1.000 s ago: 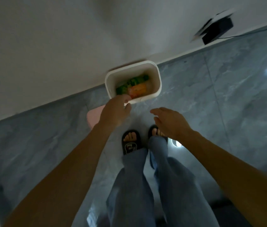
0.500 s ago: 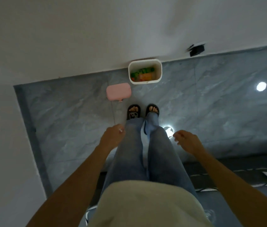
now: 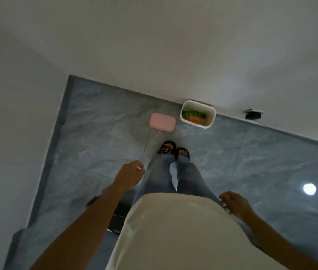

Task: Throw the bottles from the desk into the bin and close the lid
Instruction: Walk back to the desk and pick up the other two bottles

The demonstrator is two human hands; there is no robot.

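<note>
The person stands upright on the grey floor [image 3: 99,133], looking down past a pale shirt [image 3: 173,230] and jeans [image 3: 160,178] to black sandals [image 3: 167,148].

The white bin [image 3: 210,118] sits open against the wall [image 3: 154,45] at about 1 o'clock from the feet. Green and orange bottles [image 3: 193,116] lie inside it, down at the bottom.

The pink lid [image 3: 162,122] lies flat on the floor just beside the bin, at its 9 o'clock, apart from it and not touching.

The left hand [image 3: 129,175] hangs at 7 o'clock from the feet, fingers loosely curled, holding nothing that can be made out. The right hand [image 3: 234,204] hangs at 4 o'clock beside the hip, fingers relaxed and part open, empty.

A dark box [image 3: 252,114] sits at the foot of the wall at 3 o'clock from the bin.
</note>
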